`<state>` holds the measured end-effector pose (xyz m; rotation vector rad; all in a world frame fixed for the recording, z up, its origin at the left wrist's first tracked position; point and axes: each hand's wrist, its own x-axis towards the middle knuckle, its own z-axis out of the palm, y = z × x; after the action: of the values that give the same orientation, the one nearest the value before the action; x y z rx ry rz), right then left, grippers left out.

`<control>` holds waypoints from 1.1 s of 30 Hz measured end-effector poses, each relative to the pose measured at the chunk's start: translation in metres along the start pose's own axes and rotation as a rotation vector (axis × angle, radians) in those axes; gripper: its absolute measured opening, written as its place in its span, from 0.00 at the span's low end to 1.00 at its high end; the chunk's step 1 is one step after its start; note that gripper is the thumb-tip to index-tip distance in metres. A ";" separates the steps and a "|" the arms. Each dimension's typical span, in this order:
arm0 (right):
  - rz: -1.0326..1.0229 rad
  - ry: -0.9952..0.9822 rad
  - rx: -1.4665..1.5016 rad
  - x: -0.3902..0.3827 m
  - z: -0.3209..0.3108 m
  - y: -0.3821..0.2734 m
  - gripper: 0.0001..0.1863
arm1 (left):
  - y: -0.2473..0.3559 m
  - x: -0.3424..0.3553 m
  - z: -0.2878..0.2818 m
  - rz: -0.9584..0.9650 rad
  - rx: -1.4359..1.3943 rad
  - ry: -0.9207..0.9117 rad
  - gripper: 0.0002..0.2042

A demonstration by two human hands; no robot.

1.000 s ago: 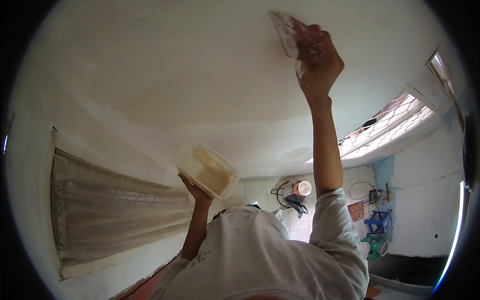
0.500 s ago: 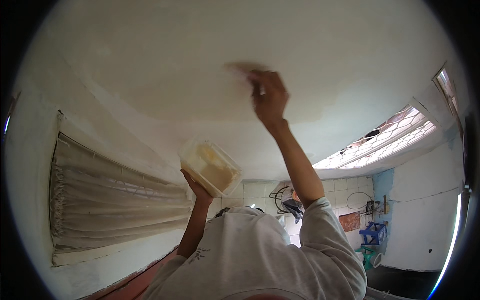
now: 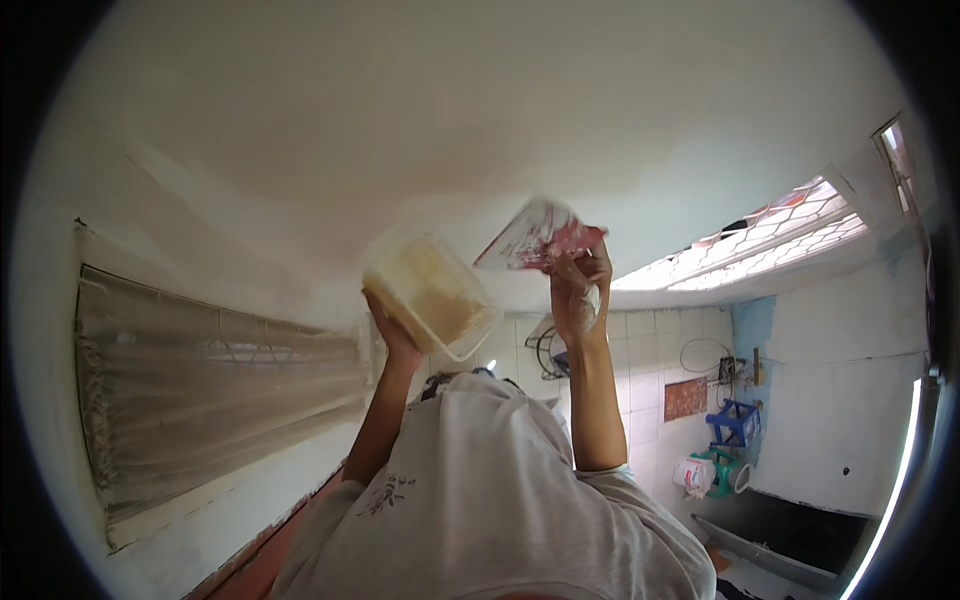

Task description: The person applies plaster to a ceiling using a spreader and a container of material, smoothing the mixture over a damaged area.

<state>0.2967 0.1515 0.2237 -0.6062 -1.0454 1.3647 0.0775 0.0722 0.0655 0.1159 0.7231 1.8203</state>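
Observation:
My left hand grips a translucent plastic tub from its lower left side, tilted so that its inside shows. Beige putty coats the tub's bottom and walls. To the right, my right hand is closed on a red putty spreader, its flat blade smeared with white paste. Some white paste also sticks to the hand near the wrist. The spreader's blade is close to the tub's right rim, with a small gap in view. Above both hands stretches a large pale plastered surface with darker, damp-looking patches.
At left hangs a beige curtain. On the right is a window with a wire lattice. Beyond my right arm are white tiles, a blue stool, a green stool and a white bucket.
My right hand has come down from the plastered surface with the spreader, toward the tub. The spreader's blade has turned and now shows its paste-covered face. My left hand still holds the tub.

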 end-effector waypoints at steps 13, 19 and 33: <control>-0.311 -0.297 -0.657 -0.047 -0.044 -0.048 0.15 | -0.013 -0.002 0.035 -0.525 0.028 -0.254 0.40; -0.255 -0.171 -0.413 -0.057 -0.049 -0.050 0.17 | -0.030 -0.013 0.036 -0.445 -0.118 -0.434 0.34; 0.200 -0.190 -0.033 -0.066 -0.083 0.002 0.25 | -0.029 -0.039 -0.010 -0.180 0.037 0.011 0.38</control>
<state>0.3755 0.1059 0.1686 -0.6278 -1.1853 1.6070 0.1117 0.0389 0.0525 0.0628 0.7507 1.6380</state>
